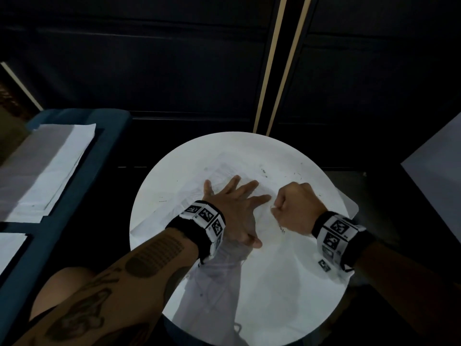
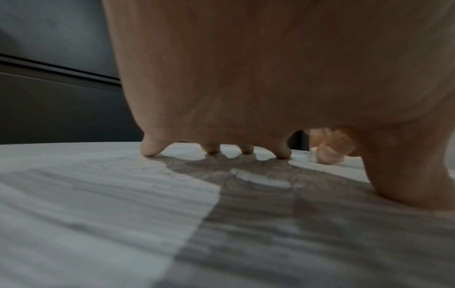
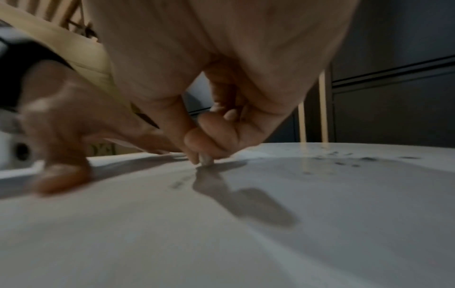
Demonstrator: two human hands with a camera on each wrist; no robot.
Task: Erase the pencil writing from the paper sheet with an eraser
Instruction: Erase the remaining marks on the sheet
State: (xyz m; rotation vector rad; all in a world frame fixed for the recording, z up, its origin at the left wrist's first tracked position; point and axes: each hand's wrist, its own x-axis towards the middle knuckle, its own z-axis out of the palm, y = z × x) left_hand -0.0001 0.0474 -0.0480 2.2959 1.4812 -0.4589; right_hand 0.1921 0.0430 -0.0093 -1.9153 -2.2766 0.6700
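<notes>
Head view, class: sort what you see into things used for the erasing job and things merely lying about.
In use:
left hand pressing flat
right hand pinching
small white eraser
white paper sheet

Lying about:
stacked white papers
dark eraser crumbs

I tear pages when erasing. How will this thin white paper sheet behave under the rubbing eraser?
Probably floppy: the thin white paper sheet already shows creases. It would likely slide or buckle, hence the left hand pressing it flat. The right hand pinches the small white eraser.
</notes>
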